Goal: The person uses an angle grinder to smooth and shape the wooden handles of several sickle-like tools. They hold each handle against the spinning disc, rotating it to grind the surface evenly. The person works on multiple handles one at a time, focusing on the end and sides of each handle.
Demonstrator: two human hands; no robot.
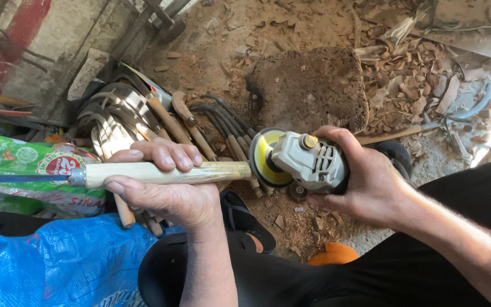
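Head view: your left hand (166, 182) is wrapping its fingers tight around a pale wooden handle (166, 172), which is lying level at centre, its metal collar at 9 o'clock. Your right hand (365, 179) is gripping a grey grinder (308, 162), fingers curled about its body. The grinder's yellow disc (265, 158) is touching the handle's end. Finished sickles (137, 116) are lying piled at 11 o'clock.
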